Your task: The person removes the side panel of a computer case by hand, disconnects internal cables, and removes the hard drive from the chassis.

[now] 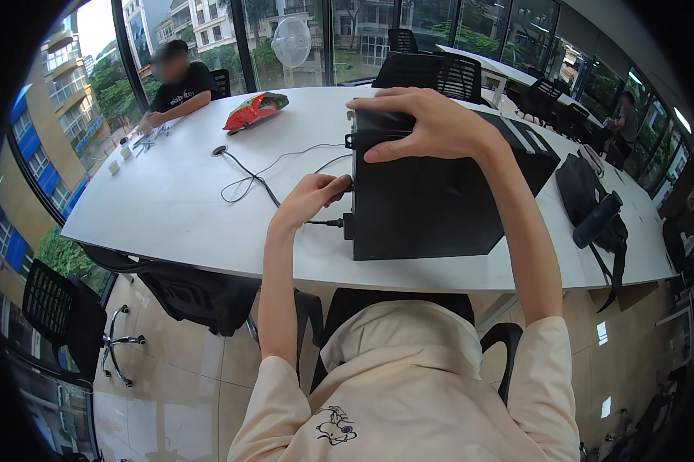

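Note:
A black computer case (pixel 431 208) stands on the white table right in front of me. My right hand (pixel 431 127) grips its top left corner, thumb against the near side and fingers stretched over the top. At the case's left panel, my left hand (pixel 307 199) has its thumb and fingers closed in a pinch. What the pinch holds, if anything, is hidden. Just below that hand, a black power plug (pixel 331 223) sits in the panel. Thin cables (pixel 247 181) run from the panel across the table to a round cable hole (pixel 220 151).
A red and green snack bag (pixel 254 112) lies toward the back. At the far left a person (pixel 181 81) sits by small white blocks (pixel 114 166). To the right lie a black bag (pixel 585 192) and a dark bottle (pixel 597 219). Chairs (pixel 62 316) stand around the table (pixel 154 215).

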`<state>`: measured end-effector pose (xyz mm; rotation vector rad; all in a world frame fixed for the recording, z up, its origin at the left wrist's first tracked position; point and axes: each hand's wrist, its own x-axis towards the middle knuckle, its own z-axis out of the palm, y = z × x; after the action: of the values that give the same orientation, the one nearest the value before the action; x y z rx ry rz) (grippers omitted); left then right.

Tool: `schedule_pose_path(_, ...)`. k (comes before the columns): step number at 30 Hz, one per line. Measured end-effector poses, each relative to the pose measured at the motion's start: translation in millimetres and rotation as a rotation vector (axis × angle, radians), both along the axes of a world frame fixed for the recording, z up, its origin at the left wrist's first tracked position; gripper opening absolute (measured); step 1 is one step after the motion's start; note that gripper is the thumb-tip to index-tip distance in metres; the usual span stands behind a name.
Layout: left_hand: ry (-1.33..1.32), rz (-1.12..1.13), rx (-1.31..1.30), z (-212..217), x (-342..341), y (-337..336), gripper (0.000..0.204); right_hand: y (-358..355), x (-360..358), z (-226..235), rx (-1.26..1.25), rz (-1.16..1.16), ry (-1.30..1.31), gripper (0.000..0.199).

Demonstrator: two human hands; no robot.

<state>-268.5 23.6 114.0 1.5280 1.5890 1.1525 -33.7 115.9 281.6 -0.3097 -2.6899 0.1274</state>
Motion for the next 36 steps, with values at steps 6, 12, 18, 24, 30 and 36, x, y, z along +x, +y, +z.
schedule_pose_path(6, 0.007, -0.043, 0.039, -5.4, -9.6, 2.0, 0.054, -1.3, -1.0, 1.1, -0.025, -0.007, -0.025, 0.088)
schedule_pose_path(12, 0.031, -0.023, 0.054, -6.4, -7.1, 3.8, 0.055, 0.6, 0.4, 0.2, -0.032, 0.000, -0.018, 0.088)
schedule_pose_path(18, 0.052, -0.005, 0.035, 1.4, -0.4, 1.4, 0.056, 1.2, 2.1, 0.9, -0.038, 0.001, -0.018, 0.088)
schedule_pose_path(24, 0.021, -0.044, 0.054, -5.5, -5.2, 2.0, 0.057, -0.3, -0.4, 0.2, -0.036, -0.005, -0.022, 0.088)
schedule_pose_path(30, 0.066, 0.014, -0.014, 2.2, -0.1, -2.6, 0.055, -1.6, 1.4, 2.2, -0.028, -0.025, -0.033, 0.087)
schedule_pose_path(36, 0.075, -0.014, 0.041, -2.3, -3.1, 3.2, 0.059, -0.6, 2.8, 1.4, -0.046, -0.016, -0.030, 0.086)
